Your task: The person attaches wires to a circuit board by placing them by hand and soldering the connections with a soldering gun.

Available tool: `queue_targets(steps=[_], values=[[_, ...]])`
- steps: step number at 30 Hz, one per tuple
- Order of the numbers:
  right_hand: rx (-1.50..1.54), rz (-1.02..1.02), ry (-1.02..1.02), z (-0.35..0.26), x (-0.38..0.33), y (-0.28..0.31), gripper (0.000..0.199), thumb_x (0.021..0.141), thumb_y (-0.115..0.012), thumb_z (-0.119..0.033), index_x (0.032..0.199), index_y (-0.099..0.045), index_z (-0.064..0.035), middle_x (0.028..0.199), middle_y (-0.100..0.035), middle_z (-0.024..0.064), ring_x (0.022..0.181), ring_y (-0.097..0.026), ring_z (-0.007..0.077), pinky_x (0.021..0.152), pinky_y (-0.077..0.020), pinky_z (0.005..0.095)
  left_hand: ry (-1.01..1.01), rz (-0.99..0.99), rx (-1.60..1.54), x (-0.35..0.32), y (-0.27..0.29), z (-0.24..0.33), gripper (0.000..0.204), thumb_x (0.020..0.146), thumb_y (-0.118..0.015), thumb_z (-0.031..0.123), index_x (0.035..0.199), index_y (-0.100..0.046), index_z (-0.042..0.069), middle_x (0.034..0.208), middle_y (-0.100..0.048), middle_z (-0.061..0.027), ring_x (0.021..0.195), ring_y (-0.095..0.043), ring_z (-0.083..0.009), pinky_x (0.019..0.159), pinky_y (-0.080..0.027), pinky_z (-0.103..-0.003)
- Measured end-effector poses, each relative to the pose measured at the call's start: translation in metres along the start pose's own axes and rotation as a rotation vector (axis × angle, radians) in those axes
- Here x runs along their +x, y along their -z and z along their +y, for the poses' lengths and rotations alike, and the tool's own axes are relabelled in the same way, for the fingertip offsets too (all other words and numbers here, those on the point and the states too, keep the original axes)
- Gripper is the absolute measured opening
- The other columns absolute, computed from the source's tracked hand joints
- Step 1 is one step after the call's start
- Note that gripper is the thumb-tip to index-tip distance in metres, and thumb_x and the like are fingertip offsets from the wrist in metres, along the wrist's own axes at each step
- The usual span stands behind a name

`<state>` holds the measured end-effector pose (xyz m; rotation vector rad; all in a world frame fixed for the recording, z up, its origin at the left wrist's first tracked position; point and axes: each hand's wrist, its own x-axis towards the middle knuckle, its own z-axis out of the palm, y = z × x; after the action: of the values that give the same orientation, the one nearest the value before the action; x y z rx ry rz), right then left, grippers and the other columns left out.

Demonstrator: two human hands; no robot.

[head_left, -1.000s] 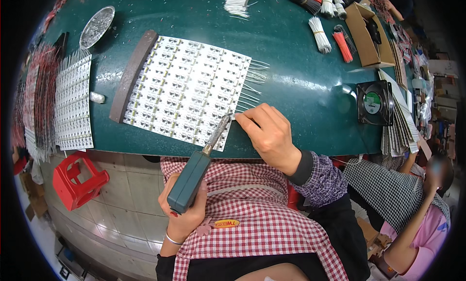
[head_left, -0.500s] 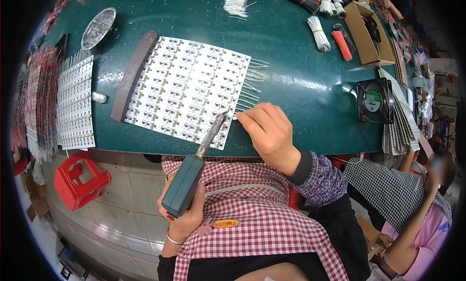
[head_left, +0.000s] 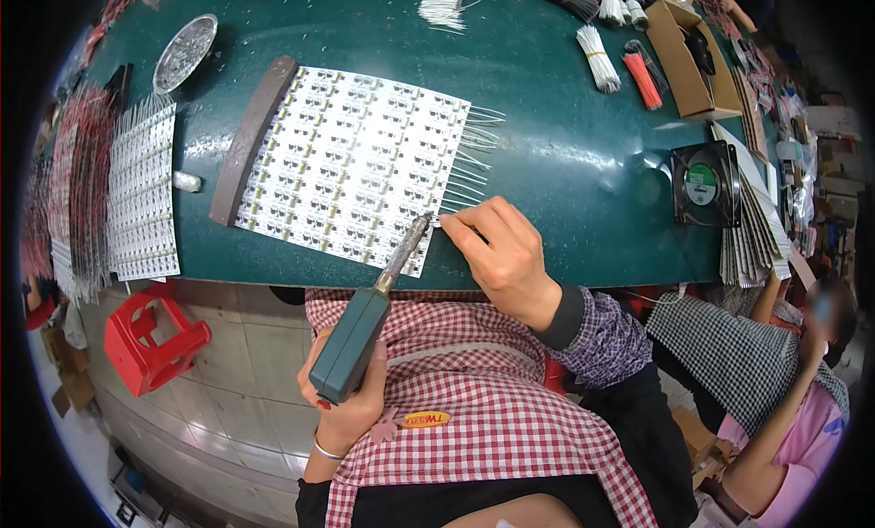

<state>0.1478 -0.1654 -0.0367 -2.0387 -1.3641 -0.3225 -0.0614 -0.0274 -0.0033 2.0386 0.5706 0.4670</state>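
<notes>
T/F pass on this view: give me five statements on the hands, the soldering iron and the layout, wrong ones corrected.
1. The soldering iron is in the left hand. True.
2. The right hand holds the iron's handle. False: that hand is at the right edge of the circuit-board sheet.
3. The dark bar lies along the sheet's left edge. True.
4. The black fan is on the green table. True.
5. The red stool is on the table. False: it's on the floor.

A soldering iron (head_left: 350, 347) partly hides the left hand (head_left: 360, 398); a co-worker's face (head_left: 824, 313) is blurred.
</notes>
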Motion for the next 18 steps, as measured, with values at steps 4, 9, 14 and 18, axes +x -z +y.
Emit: queue_targets(steps=[4,9,14,18], values=[[-0.010,-0.004,-0.002,0.000,0.000,-0.001,0.029,0.068,-0.067,0.003,0.097,-0.067,0.0010,0.086,-0.064,0.0080,0.074,-0.060,0.0234,0.061,-0.0505,0.0338,-0.037,-0.016,0.008,0.003,-0.001,0.000,0.015,0.074,-0.072,-0.006,0.088,-0.067,-0.005,0.083,-0.064,-0.0137,0.066,-0.064,-0.0250,0.057,-0.049,-0.032],[-0.017,-0.010,-0.008,-0.001,0.001,-0.001,0.028,0.068,-0.066,0.002,0.097,-0.067,0.0013,0.086,-0.064,0.0079,0.075,-0.060,0.0232,0.062,-0.0508,0.0336,-0.049,-0.040,0.051,0.005,0.001,0.003,0.015,0.074,-0.072,-0.006,0.088,-0.067,-0.005,0.082,-0.063,-0.0139,0.064,-0.062,-0.0252,0.056,-0.049,-0.032],[-0.022,-0.011,-0.015,-0.002,0.001,-0.001,0.029,0.068,-0.066,0.002,0.097,-0.067,0.0013,0.086,-0.064,0.0080,0.075,-0.060,0.0234,0.062,-0.0505,0.0337,-0.042,0.010,0.006,-0.006,0.000,-0.007,0.014,0.075,-0.072,-0.005,0.089,-0.067,-0.005,0.080,-0.063,-0.0141,0.063,-0.061,-0.0246,0.055,-0.048,-0.032],[-0.021,-0.010,-0.020,-0.003,0.001,0.001,0.029,0.068,-0.066,0.002,0.096,-0.067,0.0012,0.086,-0.064,0.0079,0.076,-0.060,0.0241,0.063,-0.0502,0.0344,0.084,0.020,-0.044,-0.017,0.005,-0.008,0.027,0.083,-0.078,0.003,0.107,-0.068,-0.005,0.096,-0.071,-0.0098,0.084,-0.066,-0.0164,0.074,-0.052,-0.029]])
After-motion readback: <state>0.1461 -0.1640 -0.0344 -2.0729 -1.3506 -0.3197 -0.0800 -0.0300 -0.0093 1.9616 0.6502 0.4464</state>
